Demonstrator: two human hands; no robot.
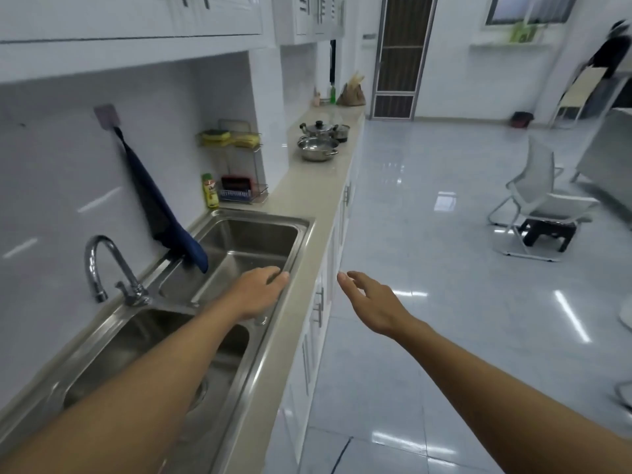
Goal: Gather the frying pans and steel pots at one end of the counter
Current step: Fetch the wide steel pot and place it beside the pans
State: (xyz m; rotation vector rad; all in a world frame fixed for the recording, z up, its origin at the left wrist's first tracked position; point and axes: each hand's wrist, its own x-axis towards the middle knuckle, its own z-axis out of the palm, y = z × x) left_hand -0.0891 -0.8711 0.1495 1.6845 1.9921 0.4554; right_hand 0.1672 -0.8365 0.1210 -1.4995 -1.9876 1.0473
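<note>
Three steel pots stand grouped far down the beige counter (307, 186): an open steel pot (316, 148) in front, a lidded steel pot (318, 127) with a black knob behind it, and a smaller lidded pot (341, 131) to its right. No frying pan is in sight. My left hand (261, 289) hovers over the front rim of the double sink (294, 230), fingers loosely spread and holding nothing. My right hand (369, 302) is out over the floor beside the counter edge, palm open and holding nothing. Both hands are far from the pots.
A chrome tap (106, 265) and a hanging blue towel (160, 206) are at the sink's back. A wire rack (239, 162) with sponges and a green bottle (210, 191) stand beyond it. A knife block (350, 94) is at the counter's far end. White chair (540, 196) on the floor right.
</note>
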